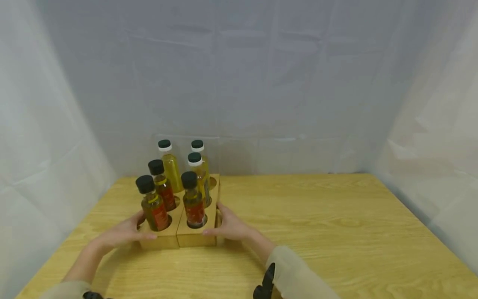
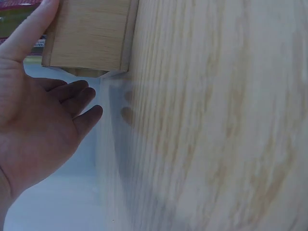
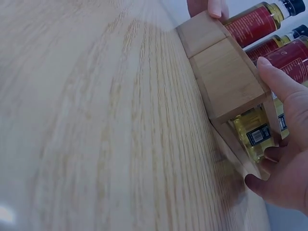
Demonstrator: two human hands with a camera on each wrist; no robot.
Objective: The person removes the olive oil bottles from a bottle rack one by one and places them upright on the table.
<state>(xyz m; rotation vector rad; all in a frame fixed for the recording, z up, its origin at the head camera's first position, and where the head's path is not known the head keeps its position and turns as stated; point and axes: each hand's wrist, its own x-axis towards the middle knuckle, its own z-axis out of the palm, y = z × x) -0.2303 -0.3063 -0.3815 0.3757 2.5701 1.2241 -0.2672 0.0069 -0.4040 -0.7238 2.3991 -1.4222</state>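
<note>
Two wooden bottle racks stand side by side in the head view, the left rack (image 1: 160, 243) against the right rack (image 1: 198, 241). Red-labelled bottles with black caps, such as the front left bottle (image 1: 154, 211), sit upright in round holes. Behind them are yellow oil bottles (image 1: 171, 170) with green and white caps. My left hand (image 1: 121, 232) is at the left rack's front corner, thumb along its front edge, other fingers loosely bent beside it. My right hand (image 1: 231, 224) touches the right rack's front corner with its thumb (image 3: 279, 79), fingers spread along the open side.
Both racks rest on the left part of a wood-grain table (image 1: 317, 220). A pale sheet (image 1: 261, 104) hangs behind the table, with more sheeting at both sides. Dark straps (image 1: 267, 282) show at the sleeves.
</note>
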